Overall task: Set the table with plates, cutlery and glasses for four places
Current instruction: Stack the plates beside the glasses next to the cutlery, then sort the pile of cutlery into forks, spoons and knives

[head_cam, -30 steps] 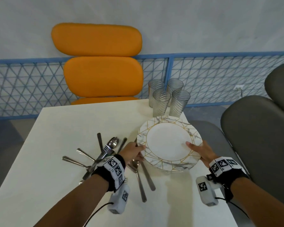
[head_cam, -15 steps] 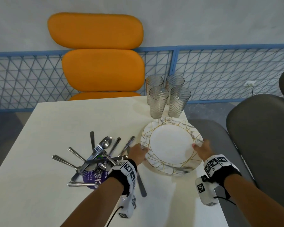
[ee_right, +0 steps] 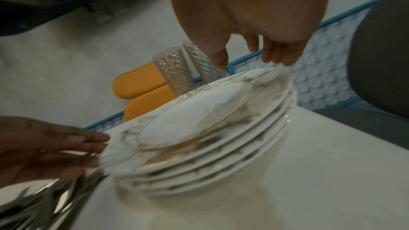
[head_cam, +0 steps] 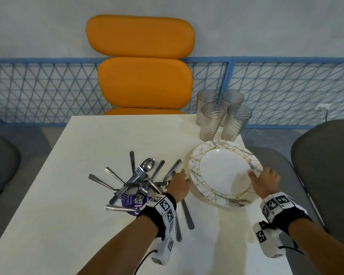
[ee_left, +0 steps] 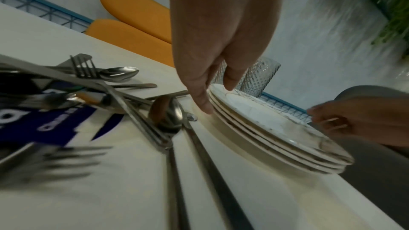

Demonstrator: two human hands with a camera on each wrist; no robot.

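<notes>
A stack of several white plates (head_cam: 222,171) with grey marble veins and gold lines sits near the table's right edge, also seen in the wrist views (ee_left: 276,137) (ee_right: 199,120). My left hand (head_cam: 182,176) (ee_left: 217,95) touches the stack's left rim with straight fingers. My right hand (head_cam: 260,175) (ee_right: 250,59) hovers at the right rim, fingers loosely bent, thumb near the top plate. Several ribbed glasses (head_cam: 222,116) stand just behind the stack. A loose pile of forks, spoons and knives (head_cam: 139,181) (ee_left: 110,80) lies left of my left hand.
The cutlery rests partly on a purple printed paper (head_cam: 135,203) on the cream table (head_cam: 77,215). An orange chair (head_cam: 143,76) stands at the far side. Grey chairs flank the table at right (head_cam: 326,165) and left (head_cam: 0,165). A blue mesh fence (head_cam: 48,92) runs behind.
Both hands stay at the stack's two sides, and the stack has not visibly shifted. The head view has pulled back, so the whole cutlery pile and the purple paper now show.
</notes>
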